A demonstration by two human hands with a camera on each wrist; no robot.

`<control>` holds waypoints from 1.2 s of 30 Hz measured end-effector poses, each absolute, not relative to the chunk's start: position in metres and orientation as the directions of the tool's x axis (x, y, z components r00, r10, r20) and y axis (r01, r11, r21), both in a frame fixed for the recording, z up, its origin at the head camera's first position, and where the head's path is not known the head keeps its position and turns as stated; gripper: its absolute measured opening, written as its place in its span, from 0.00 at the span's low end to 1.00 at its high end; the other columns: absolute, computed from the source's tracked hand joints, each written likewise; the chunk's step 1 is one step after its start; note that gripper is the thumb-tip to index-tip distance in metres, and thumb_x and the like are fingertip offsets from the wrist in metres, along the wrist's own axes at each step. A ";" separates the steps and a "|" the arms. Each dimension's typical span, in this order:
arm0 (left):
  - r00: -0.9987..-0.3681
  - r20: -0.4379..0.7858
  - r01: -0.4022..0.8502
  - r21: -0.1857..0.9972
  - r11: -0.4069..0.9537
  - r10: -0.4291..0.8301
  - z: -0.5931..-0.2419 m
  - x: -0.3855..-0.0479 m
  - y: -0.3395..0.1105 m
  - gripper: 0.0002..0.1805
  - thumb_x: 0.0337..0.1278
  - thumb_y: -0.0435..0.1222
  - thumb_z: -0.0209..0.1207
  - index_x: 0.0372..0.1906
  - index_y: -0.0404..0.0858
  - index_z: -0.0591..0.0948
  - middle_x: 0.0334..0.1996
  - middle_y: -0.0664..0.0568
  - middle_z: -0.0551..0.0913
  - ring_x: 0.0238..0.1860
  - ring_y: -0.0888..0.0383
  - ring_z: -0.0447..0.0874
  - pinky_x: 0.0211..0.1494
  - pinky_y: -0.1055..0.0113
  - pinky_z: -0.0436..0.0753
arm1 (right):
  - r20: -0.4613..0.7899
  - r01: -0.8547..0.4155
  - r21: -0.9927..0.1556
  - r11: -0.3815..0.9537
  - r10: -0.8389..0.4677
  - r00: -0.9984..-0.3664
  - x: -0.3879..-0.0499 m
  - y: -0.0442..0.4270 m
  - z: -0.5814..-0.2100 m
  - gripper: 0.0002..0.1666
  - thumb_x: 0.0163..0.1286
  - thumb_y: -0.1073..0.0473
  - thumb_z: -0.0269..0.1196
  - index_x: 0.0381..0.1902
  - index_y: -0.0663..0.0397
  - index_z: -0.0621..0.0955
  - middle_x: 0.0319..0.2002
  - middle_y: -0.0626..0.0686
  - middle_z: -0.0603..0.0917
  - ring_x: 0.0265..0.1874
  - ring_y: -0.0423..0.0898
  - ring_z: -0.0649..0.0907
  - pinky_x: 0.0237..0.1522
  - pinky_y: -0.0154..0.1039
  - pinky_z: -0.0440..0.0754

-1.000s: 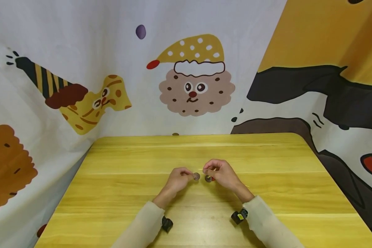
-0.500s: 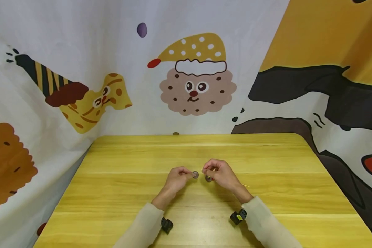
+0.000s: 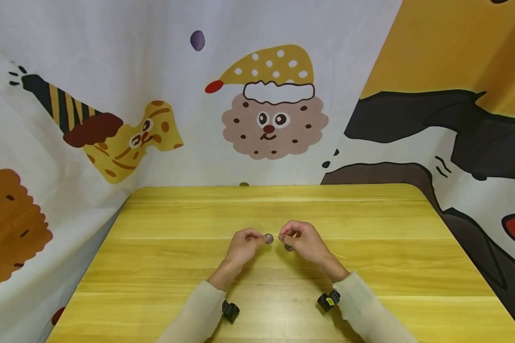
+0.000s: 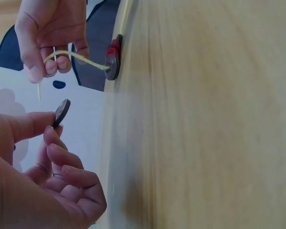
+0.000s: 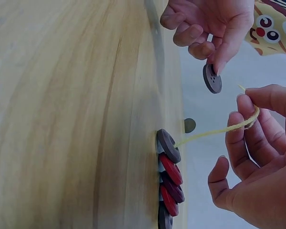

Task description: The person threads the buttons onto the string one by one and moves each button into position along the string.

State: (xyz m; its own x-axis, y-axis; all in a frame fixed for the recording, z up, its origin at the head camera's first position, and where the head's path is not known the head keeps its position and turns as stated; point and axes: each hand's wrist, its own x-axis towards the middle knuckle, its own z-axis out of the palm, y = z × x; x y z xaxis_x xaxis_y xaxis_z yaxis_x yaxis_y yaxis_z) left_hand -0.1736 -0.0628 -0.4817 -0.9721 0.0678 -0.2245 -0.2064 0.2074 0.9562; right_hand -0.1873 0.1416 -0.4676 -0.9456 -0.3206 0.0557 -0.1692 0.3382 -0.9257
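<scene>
My left hand point(image 3: 242, 248) pinches a dark brown button point(image 5: 212, 78) between thumb and fingertips, its small holes showing in the right wrist view. Across from it, my right hand point(image 3: 306, 243) pinches a thin yellow string point(image 5: 207, 133) near its end, and a short tip sticks out past the fingers. The button and the string's tip are close but apart. From the right hand the string runs down through a brown button point(image 4: 113, 67) on the table. Behind that one, red buttons point(image 5: 170, 169) and dark ones overlap in a row.
The wooden table point(image 3: 176, 276) spreads around both hands. The string's other end point(image 3: 338, 255) lies on it beside the right wrist. A white curtain point(image 3: 154, 47) with cartoon prints hangs behind the far edge.
My left hand has shifted slightly away from me and to the left with its button, tilting the button a little. The right hand has barely moved.
</scene>
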 end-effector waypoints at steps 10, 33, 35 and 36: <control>-0.975 -0.221 -0.210 0.959 0.188 0.037 -0.476 -0.173 -0.063 0.10 0.61 0.41 0.65 0.36 0.36 0.83 0.36 0.40 0.84 0.34 0.55 0.73 0.36 0.64 0.70 | 0.111 -0.235 -0.891 0.388 -0.316 -0.942 -0.186 0.138 -0.467 0.03 0.66 0.62 0.67 0.34 0.57 0.85 0.30 0.52 0.85 0.27 0.55 0.81 0.24 0.35 0.75; -0.983 -0.184 -0.179 0.960 0.215 0.002 -0.476 -0.167 -0.056 0.10 0.61 0.40 0.65 0.34 0.36 0.82 0.32 0.41 0.82 0.31 0.56 0.73 0.34 0.65 0.71 | 0.157 -0.288 -0.856 0.430 -0.315 -0.936 -0.181 0.131 -0.472 0.07 0.64 0.68 0.67 0.30 0.50 0.83 0.28 0.44 0.84 0.29 0.41 0.80 0.34 0.36 0.80; -0.983 -0.184 -0.179 0.960 0.216 0.004 -0.476 -0.167 -0.055 0.10 0.61 0.40 0.65 0.34 0.36 0.82 0.33 0.40 0.82 0.31 0.56 0.73 0.34 0.65 0.71 | 0.153 -0.286 -0.858 0.427 -0.318 -0.935 -0.180 0.130 -0.471 0.07 0.63 0.68 0.67 0.31 0.50 0.84 0.28 0.45 0.84 0.29 0.41 0.80 0.34 0.36 0.80; -0.983 -0.185 -0.180 0.960 0.216 0.005 -0.476 -0.167 -0.055 0.10 0.60 0.40 0.65 0.34 0.37 0.83 0.33 0.40 0.82 0.31 0.56 0.73 0.34 0.65 0.71 | 0.153 -0.286 -0.859 0.425 -0.320 -0.935 -0.180 0.130 -0.471 0.07 0.63 0.68 0.68 0.31 0.51 0.84 0.28 0.46 0.84 0.29 0.41 0.80 0.34 0.36 0.80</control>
State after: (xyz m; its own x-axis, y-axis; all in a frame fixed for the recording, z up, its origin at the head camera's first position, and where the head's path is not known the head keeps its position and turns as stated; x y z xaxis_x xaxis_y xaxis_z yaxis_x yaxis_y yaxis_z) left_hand -0.1667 -0.0548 -0.4762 -0.9827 0.0046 -0.1854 -0.1800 0.2160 0.9596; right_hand -0.1798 0.1299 -0.4710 -0.9348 -0.3204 0.1532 -0.2864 0.4248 -0.8588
